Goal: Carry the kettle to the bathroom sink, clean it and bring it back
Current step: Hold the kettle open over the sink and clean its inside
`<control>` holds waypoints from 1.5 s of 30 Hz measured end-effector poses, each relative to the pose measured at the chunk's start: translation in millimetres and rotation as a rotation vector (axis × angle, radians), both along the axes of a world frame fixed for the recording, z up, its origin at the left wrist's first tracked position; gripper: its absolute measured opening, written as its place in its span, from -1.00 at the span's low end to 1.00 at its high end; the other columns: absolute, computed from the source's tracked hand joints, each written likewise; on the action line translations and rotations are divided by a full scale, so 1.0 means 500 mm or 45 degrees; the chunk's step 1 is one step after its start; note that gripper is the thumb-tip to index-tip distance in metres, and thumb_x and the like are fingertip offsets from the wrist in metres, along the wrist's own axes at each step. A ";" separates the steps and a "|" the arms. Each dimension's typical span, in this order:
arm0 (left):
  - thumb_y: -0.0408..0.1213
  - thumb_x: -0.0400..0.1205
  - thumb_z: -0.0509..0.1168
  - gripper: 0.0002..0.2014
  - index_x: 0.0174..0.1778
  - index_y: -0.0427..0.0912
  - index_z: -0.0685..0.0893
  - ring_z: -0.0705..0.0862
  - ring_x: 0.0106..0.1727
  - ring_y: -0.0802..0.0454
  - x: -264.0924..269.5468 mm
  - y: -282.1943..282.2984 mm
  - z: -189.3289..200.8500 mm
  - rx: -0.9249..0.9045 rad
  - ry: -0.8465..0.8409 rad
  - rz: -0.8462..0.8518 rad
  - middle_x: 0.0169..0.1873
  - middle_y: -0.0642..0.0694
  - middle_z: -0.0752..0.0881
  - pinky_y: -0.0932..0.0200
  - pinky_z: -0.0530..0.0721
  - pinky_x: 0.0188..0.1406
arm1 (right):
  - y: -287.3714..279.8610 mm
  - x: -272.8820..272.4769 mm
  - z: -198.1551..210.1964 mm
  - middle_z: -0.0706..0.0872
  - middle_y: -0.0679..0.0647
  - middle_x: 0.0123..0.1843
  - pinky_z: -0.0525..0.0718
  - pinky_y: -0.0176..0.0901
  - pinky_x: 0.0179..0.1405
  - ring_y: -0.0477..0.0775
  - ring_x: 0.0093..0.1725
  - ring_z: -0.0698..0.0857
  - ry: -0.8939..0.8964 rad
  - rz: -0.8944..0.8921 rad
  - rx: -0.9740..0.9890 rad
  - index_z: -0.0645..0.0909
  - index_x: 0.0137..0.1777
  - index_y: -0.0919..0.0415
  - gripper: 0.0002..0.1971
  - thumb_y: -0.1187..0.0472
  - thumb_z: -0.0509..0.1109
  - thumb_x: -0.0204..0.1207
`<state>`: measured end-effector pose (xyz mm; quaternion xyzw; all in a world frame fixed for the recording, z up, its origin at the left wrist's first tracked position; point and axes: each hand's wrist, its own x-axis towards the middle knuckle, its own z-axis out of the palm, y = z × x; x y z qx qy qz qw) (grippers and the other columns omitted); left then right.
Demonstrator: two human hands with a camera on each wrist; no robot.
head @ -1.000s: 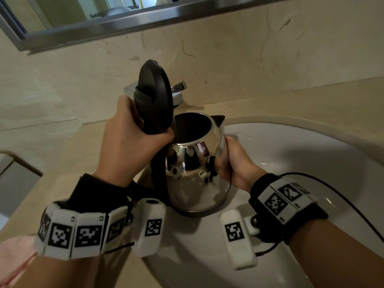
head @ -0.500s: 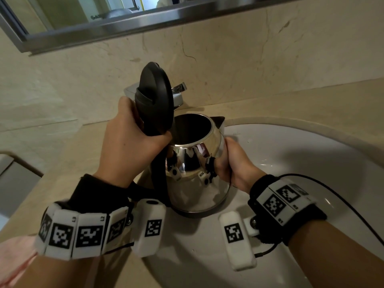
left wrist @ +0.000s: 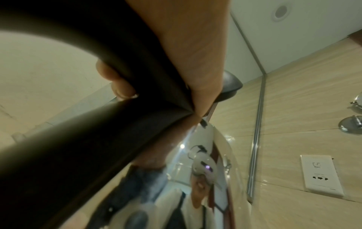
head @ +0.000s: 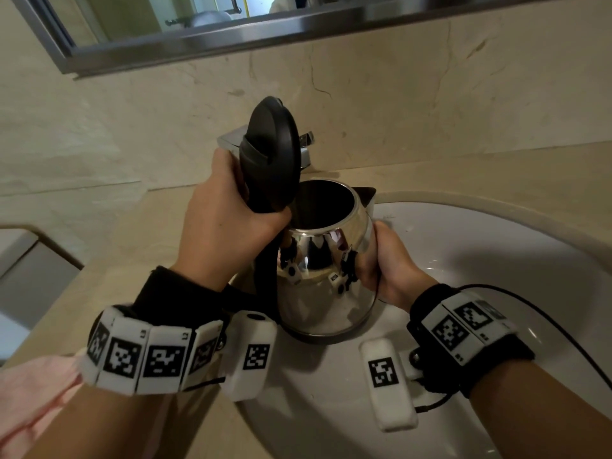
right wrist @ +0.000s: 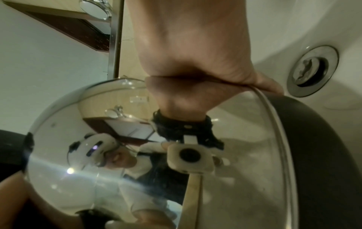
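Observation:
A shiny steel kettle [head: 326, 293] hangs upright over the left part of the white sink [head: 496, 260], its black lid [head: 271, 150] flipped up and its mouth open. My left hand [head: 225, 226] grips the black handle [left wrist: 137, 69], with fingertips [left wrist: 119, 83] wrapped round it. On the right side of the kettle body [right wrist: 98, 139], my right hand [head: 387, 263] holds the wall just below the spout; its fingers are hidden behind the kettle. The inside looks dark, and I cannot tell whether it holds water.
A chrome faucet [head: 306, 150] stands right behind the raised lid. The drain [right wrist: 311, 71] lies below the kettle's black base. Beige marble counter [head: 132, 243] surrounds the sink, with a steel-framed mirror [head: 198, 38] above. A wall socket [left wrist: 321, 175] sits beside the mirror.

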<state>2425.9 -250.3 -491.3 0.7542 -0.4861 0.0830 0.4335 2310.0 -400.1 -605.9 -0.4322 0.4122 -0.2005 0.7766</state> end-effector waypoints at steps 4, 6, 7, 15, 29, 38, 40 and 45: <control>-0.19 0.34 0.48 -0.57 -0.06 -0.14 0.37 0.62 -0.24 0.20 -0.002 0.000 0.001 0.015 -0.001 -0.006 -0.29 0.13 0.59 0.15 0.61 -0.35 | 0.002 0.001 0.004 0.63 0.18 -0.23 0.50 -0.29 -0.51 0.06 -0.31 0.62 0.011 0.011 0.001 0.63 -0.15 0.16 -0.50 -0.11 -0.05 0.64; -0.18 0.34 0.48 -0.56 -0.05 -0.14 0.37 0.63 -0.22 0.18 -0.003 0.000 0.002 0.015 0.007 -0.011 -0.28 0.13 0.59 0.10 0.64 -0.33 | 0.005 -0.002 0.008 0.57 0.09 -0.46 0.42 -0.38 -0.67 -0.04 -0.55 0.53 0.025 -0.008 -0.026 0.56 -0.37 0.14 -0.49 -0.08 -0.05 0.65; -0.18 0.34 0.48 -0.56 -0.05 -0.14 0.37 0.64 -0.22 0.16 -0.002 0.000 0.001 0.013 0.004 -0.010 -0.28 0.12 0.60 0.09 0.64 -0.32 | 0.007 -0.003 0.010 0.54 0.06 -0.51 0.39 -0.38 -0.67 -0.06 -0.59 0.50 0.026 -0.019 -0.034 0.52 -0.42 0.12 -0.49 -0.07 -0.04 0.64; -0.19 0.35 0.50 -0.56 -0.07 -0.12 0.35 0.63 -0.26 0.08 0.000 0.001 0.001 0.005 -0.021 -0.010 -0.29 0.11 0.59 0.00 0.66 -0.32 | 0.008 0.005 0.001 0.53 0.11 -0.29 0.42 -0.16 -0.28 0.04 -0.32 0.52 0.020 -0.041 -0.041 0.56 -0.38 0.09 -0.54 -0.08 -0.04 0.57; -0.20 0.36 0.49 -0.56 -0.05 -0.15 0.35 0.60 -0.26 0.20 -0.001 0.001 0.000 0.014 -0.019 -0.036 -0.30 0.13 0.56 0.19 0.59 -0.37 | 0.016 -0.003 0.017 0.55 0.02 -0.51 0.45 -0.31 -0.61 -0.06 -0.56 0.51 0.013 -0.060 -0.025 0.54 -0.40 0.10 -0.51 -0.06 -0.05 0.63; -0.18 0.37 0.50 -0.55 -0.05 -0.14 0.35 0.65 -0.22 0.07 -0.001 0.001 0.002 0.015 -0.010 -0.041 -0.26 0.05 0.60 -0.10 0.70 -0.26 | 0.021 -0.008 0.026 0.64 -0.05 -0.66 0.42 -0.48 -0.78 -0.20 -0.73 0.57 -0.055 -0.076 -0.027 0.58 -0.36 0.13 -0.47 -0.05 -0.06 0.69; -0.20 0.36 0.49 -0.56 -0.05 -0.14 0.35 0.64 -0.22 0.13 -0.001 0.001 0.002 0.016 -0.012 -0.036 -0.27 0.08 0.59 -0.05 0.69 -0.28 | 0.023 -0.009 0.028 0.63 -0.06 -0.67 0.41 -0.50 -0.78 -0.19 -0.73 0.57 -0.026 -0.081 -0.039 0.58 -0.37 0.12 -0.47 -0.07 -0.06 0.68; -0.19 0.37 0.50 -0.55 -0.03 -0.14 0.35 0.60 -0.25 0.23 -0.001 0.000 0.000 0.015 -0.015 -0.037 -0.29 0.16 0.56 0.11 0.65 -0.32 | 0.030 -0.010 0.037 0.61 -0.01 -0.61 0.42 -0.45 -0.74 -0.15 -0.68 0.56 -0.012 -0.072 -0.038 0.57 -0.38 0.13 -0.47 -0.08 -0.06 0.67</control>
